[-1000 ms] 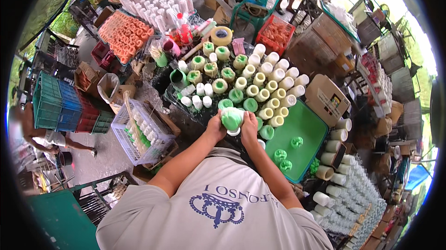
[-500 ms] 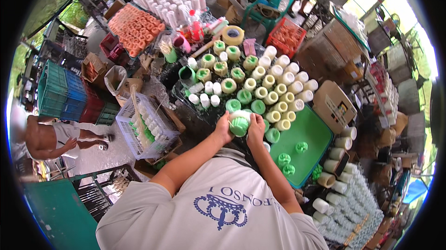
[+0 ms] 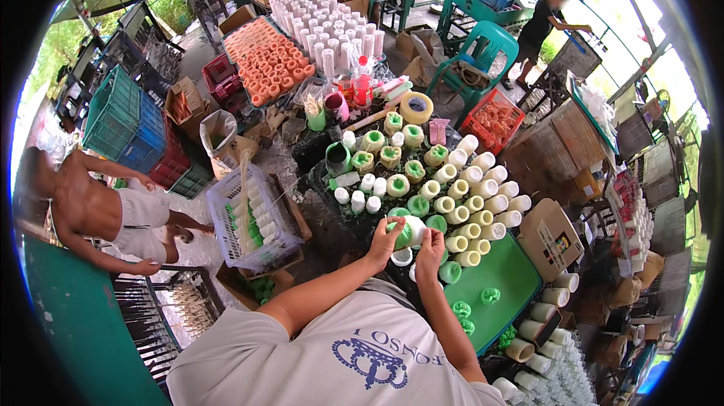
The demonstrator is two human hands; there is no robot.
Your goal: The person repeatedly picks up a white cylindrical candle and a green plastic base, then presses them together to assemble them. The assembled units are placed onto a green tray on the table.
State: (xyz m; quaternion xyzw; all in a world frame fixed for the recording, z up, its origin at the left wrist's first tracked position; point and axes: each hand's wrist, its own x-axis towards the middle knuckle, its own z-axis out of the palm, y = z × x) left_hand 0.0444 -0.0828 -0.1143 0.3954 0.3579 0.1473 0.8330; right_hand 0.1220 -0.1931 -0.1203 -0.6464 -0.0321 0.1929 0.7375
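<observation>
Both my hands hold a green-and-white waxy cylinder (image 3: 403, 235) in front of my chest. My left hand (image 3: 382, 246) grips its green, ridged end, with the thumb and fingers closed on it. At the white end, the fingers of my right hand (image 3: 430, 251) are pinched on its edge. Just beyond it stand rows of cream hollow cylinders (image 3: 469, 231) and a few green ones (image 3: 450, 272). Farther off are pale pieces with green centres (image 3: 374, 140). A green tray (image 3: 513, 270) with several green moulded rosettes (image 3: 490, 296) lies beside my right arm.
A tape roll (image 3: 416, 107) and a bottle (image 3: 363, 83) stand at the table's far side. A lilac plastic basket (image 3: 226, 229) is left of the table. Another person (image 3: 113, 210) stands at the left; one in black (image 3: 535, 29) is far right. Stacked crates (image 3: 121, 116) stand behind.
The cylinder has turned in my hands, its green end now toward the left and its white side showing. My view has shifted. The person at the left appears closer, one arm lower.
</observation>
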